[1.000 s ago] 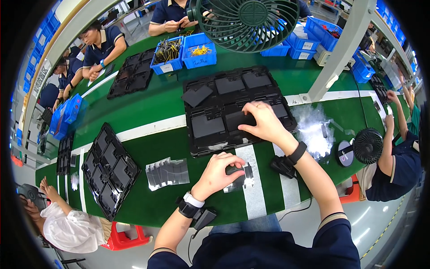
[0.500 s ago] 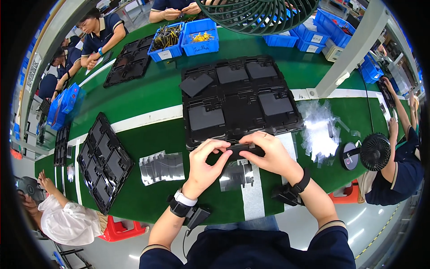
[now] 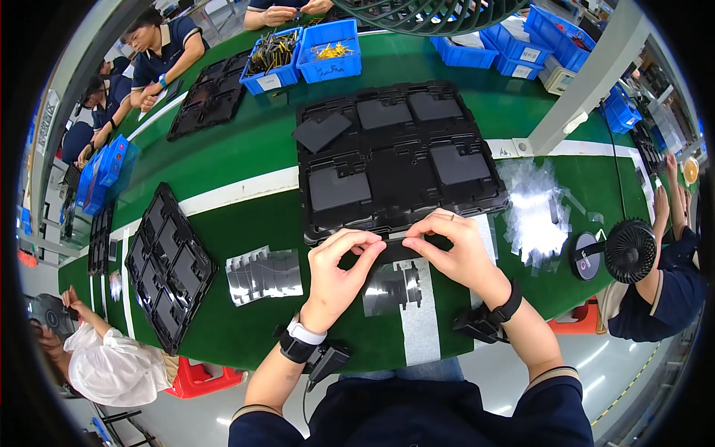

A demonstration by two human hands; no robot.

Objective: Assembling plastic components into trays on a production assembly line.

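Note:
Between my two hands is a thin black flat panel [image 3: 398,252], seen nearly edge-on at the near edge of a large black moulded tray [image 3: 395,175]. My left hand [image 3: 337,274] pinches its left end between thumb and fingertips. At the right end, the thumb and index finger of my right hand [image 3: 458,249] are pinched together. Whether a thin film lies between those fingertips is too small to tell. Dark grey flat panels [image 3: 341,188] sit in several tray pockets, and one loose panel [image 3: 322,132] lies askew at the far left. Clear film strips [image 3: 392,289] lie just below my hands.
Overlapping films [image 3: 264,276] lie left, beside a second tray [image 3: 171,264]. A pile of crumpled clear film [image 3: 538,223] and a small black fan [image 3: 629,249] are right. Blue bins [image 3: 329,52] stand behind; a metal post [image 3: 588,82] rises at right. Other people sit around.
My right thumb has drawn back from the panel's front to a pinch near its upper right corner. My left hand still grips the left end. The whole view has shifted slightly.

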